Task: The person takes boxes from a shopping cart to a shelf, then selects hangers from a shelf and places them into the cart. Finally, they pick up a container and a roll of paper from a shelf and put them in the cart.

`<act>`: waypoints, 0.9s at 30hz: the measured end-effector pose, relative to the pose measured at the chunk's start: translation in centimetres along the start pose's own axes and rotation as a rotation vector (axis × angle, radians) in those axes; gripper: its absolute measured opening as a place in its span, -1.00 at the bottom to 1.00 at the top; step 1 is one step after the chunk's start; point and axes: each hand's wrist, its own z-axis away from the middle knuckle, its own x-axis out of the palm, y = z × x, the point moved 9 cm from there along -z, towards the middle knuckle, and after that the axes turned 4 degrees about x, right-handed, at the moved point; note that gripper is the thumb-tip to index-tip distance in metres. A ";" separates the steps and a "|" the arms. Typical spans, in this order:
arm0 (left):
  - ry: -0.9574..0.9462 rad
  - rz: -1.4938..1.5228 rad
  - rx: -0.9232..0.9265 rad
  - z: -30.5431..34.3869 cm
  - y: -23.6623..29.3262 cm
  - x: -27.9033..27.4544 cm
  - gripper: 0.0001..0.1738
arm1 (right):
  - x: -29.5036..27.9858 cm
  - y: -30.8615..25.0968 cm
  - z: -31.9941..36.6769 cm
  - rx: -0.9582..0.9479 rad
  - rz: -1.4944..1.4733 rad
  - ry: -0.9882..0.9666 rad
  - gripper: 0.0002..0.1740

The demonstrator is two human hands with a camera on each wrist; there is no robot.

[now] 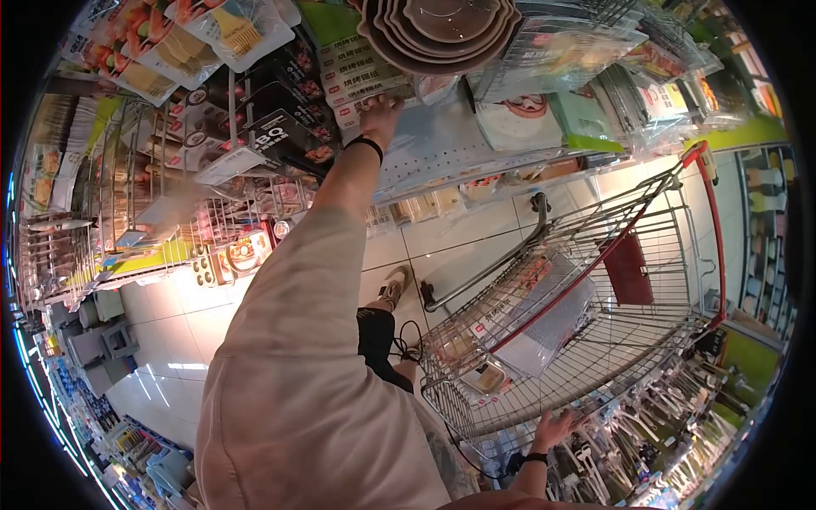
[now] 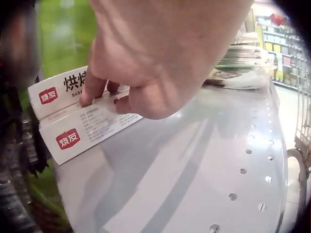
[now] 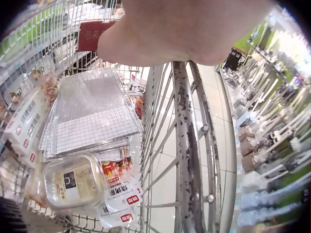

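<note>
At the shelf (image 1: 425, 153), my left hand (image 1: 381, 119) reaches over a row of white foil boxes. In the left wrist view, its fingers (image 2: 87, 94) dip between the front foil box (image 2: 77, 138) and the foil box behind (image 2: 48, 97). The thumb bends at the near side of the front box, pinching its top edge. My right hand (image 1: 552, 429) lies at the side rail of a wire shopping cart (image 1: 578, 357), fingers spread. From the right wrist camera, its palm (image 3: 184, 34) covers part of the metal rail (image 3: 187, 126).
Inside the cart lie wire grill nets (image 3: 95, 107), a clear lidded container (image 3: 73, 182) and white boxes (image 3: 26, 121). Brown nested bowls (image 1: 446, 38) stand on the shelf beyond the foil. Black BBQ boxes (image 1: 289, 140) hang to the left. Long-handled utensils (image 3: 262, 141) line the right side.
</note>
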 end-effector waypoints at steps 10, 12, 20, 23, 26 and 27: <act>-0.161 0.115 -0.083 0.2 -1.7 0.1 -0.22 | -0.7 -0.5 0.1 -0.054 0.003 0.067 -0.42; -0.160 0.142 -0.095 -0.7 -1.8 1.0 -0.24 | -0.6 -0.1 0.0 0.007 -0.079 0.019 -0.49; -0.030 0.217 -0.036 3.0 4.2 -0.5 -0.28 | -3.4 -1.8 -0.1 -0.017 -0.212 0.066 -0.44; -0.290 0.541 0.156 9.7 10.8 -7.5 -0.53 | -3.2 -1.2 -0.1 -0.019 -0.200 0.068 -0.44; -0.319 0.746 0.418 18.9 17.1 -18.7 -0.56 | -2.9 -0.8 -0.1 0.030 -0.203 0.038 -0.46; -0.283 0.804 0.523 22.1 18.6 -22.7 -0.54 | -2.8 -0.7 -0.2 0.056 -0.210 0.018 -0.47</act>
